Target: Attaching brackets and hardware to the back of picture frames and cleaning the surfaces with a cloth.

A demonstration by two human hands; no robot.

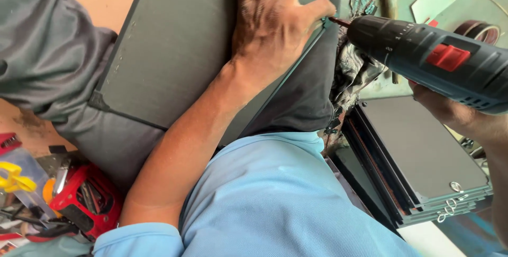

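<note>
On dark panel (174,51), left hand (272,21) flat; right hand (450,111) grips drill (434,58).

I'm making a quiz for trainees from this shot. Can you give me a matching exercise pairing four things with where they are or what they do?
Things:
1. left hand
2. right hand
3. red toolbox
4. stacked dark panels

Places or states:
A. lower left corner
B. pressed flat on the grey panel
C. holding the cordless drill
D. lower right, under the drill

Pairs: 1-B, 2-C, 3-A, 4-D
</note>
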